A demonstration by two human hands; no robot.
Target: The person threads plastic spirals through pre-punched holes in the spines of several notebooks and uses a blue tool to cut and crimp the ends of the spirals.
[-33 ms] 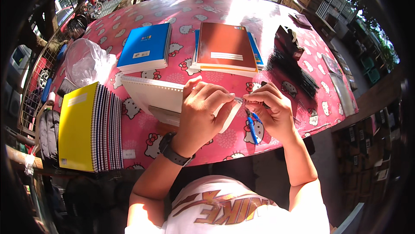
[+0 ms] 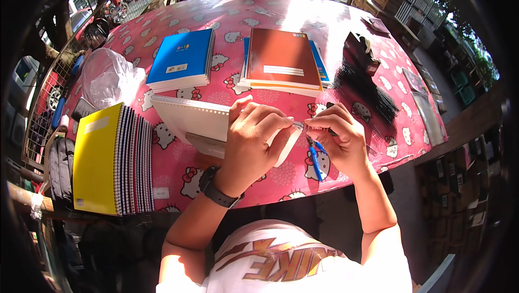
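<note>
A stack of white punched sheets [image 2: 192, 113] stands tilted at the table's middle, a row of holes along its upper edge. My left hand [image 2: 257, 141], with a dark watch on the wrist, is closed over the right end of that edge, thumb and forefinger pinched. Close by, my right hand [image 2: 343, 140] is closed with its fingertips together on a thin dark binding coil, mostly hidden by the fingers. Blue-handled pliers [image 2: 315, 162] show just under the right hand; whether they touch it I cannot tell. More black binding coils [image 2: 370, 95] lie in a heap beyond.
Yellow spiral notebooks [image 2: 97, 157] are stacked at the left, near a clear plastic bag [image 2: 108, 79]. Blue notebooks [image 2: 184, 55] and brown-covered ones [image 2: 284, 57] lie farther back. A black box-like object [image 2: 361, 55] stands behind the coils. The pink patterned tablecloth [image 2: 281, 185] ends near me.
</note>
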